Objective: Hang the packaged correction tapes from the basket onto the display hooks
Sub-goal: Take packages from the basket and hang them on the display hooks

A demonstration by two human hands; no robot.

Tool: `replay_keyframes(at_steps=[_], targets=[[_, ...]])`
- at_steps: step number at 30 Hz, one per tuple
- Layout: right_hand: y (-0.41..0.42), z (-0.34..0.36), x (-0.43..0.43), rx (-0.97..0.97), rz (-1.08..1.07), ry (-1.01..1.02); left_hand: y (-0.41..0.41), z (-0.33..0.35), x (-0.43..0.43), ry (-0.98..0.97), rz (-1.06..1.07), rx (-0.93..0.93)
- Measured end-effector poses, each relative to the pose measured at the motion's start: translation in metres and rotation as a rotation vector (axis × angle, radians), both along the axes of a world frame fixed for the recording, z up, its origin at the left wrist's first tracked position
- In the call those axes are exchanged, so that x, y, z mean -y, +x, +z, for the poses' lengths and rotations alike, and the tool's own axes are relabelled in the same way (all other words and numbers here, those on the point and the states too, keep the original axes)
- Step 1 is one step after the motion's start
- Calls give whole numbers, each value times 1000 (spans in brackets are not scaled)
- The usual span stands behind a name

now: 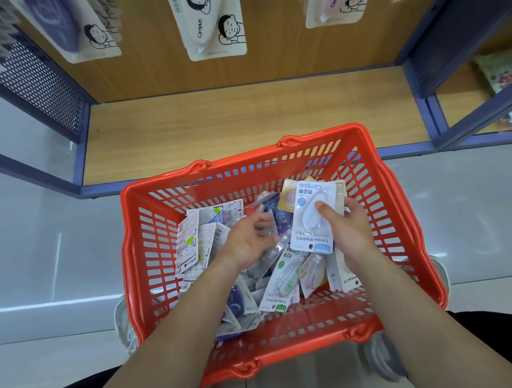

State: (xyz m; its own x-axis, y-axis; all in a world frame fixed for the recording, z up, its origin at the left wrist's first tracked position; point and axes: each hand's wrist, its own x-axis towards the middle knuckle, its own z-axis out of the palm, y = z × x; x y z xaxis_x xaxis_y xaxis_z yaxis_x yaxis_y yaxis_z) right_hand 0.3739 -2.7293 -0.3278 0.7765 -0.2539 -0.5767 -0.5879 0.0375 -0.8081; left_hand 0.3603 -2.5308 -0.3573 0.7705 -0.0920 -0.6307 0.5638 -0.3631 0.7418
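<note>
Since the right hand (347,233) carries the stock, the relation that matters is pack to display. That hand grips a blue-and-white pack (312,220), thumb pressed on the blister front and fingers curled round behind. At least one more pack, yellow-edged, is fanned out behind it in the same grip. The pack is held over the far right part of the red basket (246,157), above the heap of loose packs (281,286). Its long axis runs roughly away from the person, tilted a little right at the far end, and its print reads upside-down from here. The hang hole: cannot make out which end carries it. The left hand (249,239) is low in the basket, fingers loosely bent over a clear blister. Whether it pinches anything, cannot tell. The display lies ahead and above: hanging packs (209,21) on the wooden back panel (269,50), with the hooks themselves out of view past the top edge. A right-hand column of packs (338,0) sits almost straight ahead of the right hand, and the middle column lies to its left. Judgement: the right hand is the nearer one and is loaded. The next move calls for lifting forward and up, and likely turning the pack end for end so that the print hangs upright.
</note>
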Motion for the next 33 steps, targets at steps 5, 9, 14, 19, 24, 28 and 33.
replay_keyframes(at_steps=[5, 9, 14, 19, 24, 28, 33], targets=[[1, -4, 9, -9, 38, -89, -7, -8, 8, 94, -234, -87], [-2, -2, 14, -9, 35, -87, -9, -7, 10, 80, -162, -61], [-3, 19, 15, 18, 1, -47, -4, 21, 6, 82, -22, 30], [2, 70, 11, 86, 30, 5, 6, 83, -6, 78, 192, 149], [0, 134, 7, 157, 159, 42, 4, 177, -19, -178, 280, 241], [-11, 190, 2, 165, 251, 144, -15, 250, -19, -362, 324, 281], [-39, 246, -2, 268, 355, 330, -48, 299, -7, -279, 292, 433]])
